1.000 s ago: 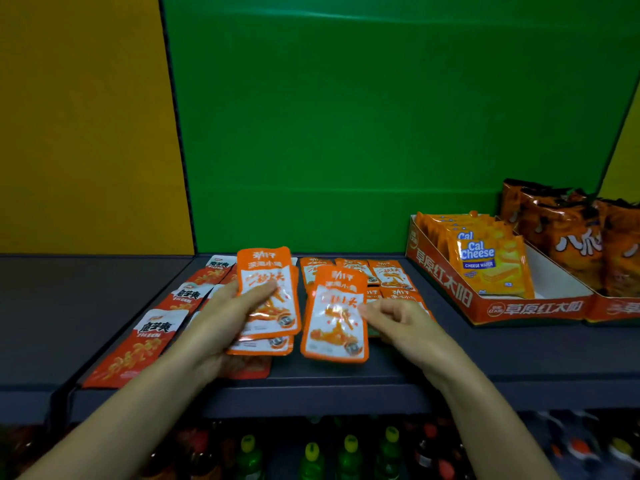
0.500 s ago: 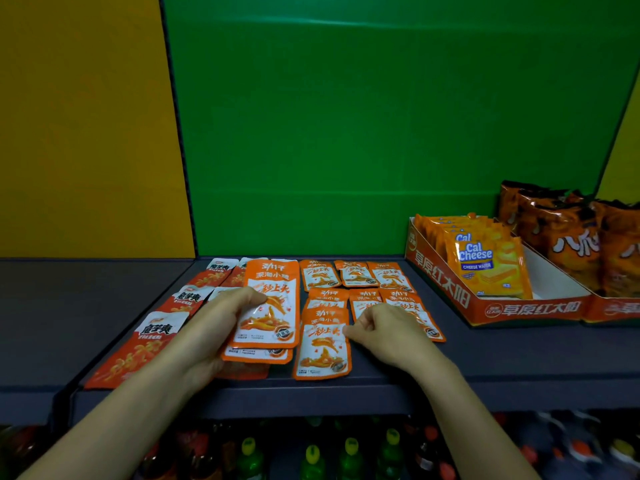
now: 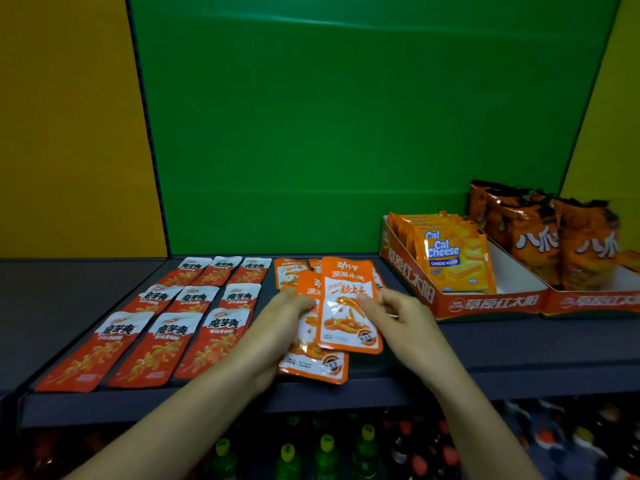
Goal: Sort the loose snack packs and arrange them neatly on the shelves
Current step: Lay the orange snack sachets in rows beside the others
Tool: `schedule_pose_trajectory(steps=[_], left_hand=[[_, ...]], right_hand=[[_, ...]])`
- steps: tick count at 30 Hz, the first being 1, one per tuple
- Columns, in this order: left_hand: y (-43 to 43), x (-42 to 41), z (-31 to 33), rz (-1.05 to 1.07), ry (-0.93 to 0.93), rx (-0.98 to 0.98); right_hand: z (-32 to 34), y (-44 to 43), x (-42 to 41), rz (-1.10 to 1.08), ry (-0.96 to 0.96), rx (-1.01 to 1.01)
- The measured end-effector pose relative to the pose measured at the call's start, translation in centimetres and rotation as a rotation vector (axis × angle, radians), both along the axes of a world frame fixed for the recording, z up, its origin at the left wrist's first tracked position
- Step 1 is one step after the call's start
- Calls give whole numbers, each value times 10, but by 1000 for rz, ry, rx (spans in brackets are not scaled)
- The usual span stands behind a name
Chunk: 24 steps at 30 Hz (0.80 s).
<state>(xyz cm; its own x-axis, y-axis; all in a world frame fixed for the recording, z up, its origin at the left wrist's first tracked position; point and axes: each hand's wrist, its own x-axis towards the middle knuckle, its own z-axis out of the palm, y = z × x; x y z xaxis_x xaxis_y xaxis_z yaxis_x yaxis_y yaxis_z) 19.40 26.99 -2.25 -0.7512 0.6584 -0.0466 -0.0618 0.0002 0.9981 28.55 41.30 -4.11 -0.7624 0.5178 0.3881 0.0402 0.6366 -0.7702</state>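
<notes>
Both your hands grip orange foil snack packs: left hand point(image 3: 284, 318) pinches the stack point(image 3: 313, 362), right hand point(image 3: 394, 315) the top pack point(image 3: 348, 306); red-and-white sachets point(image 3: 166, 323) lie left, the red cardboard box point(image 3: 460, 299) right.

Your right hand point(image 3: 398, 317) and the lifted orange pack point(image 3: 348, 306) cover most of the orange packs point(image 3: 289, 275) behind them at twelve o'clock. At three o'clock the chip bags point(image 3: 585, 244) blur near the picture's edge. Bottles point(image 3: 325, 452) at six o'clock are cut off.
</notes>
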Motion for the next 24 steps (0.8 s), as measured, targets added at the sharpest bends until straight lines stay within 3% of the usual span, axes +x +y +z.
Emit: schedule_pose_trajectory(steps=[7, 10, 16, 24], left_hand=[[22, 3, -13, -3, 235, -91], [27, 4, -18, 19, 426, -171], [33, 10, -20, 197, 941, -540], [41, 12, -23, 280, 1233, -887]], right_hand=[[-16, 49, 29, -103, -253, 38], [-19, 53, 30, -146, -315, 111], [-16, 55, 32, -194, -391, 244], [-18, 55, 36, -257, -364, 362]])
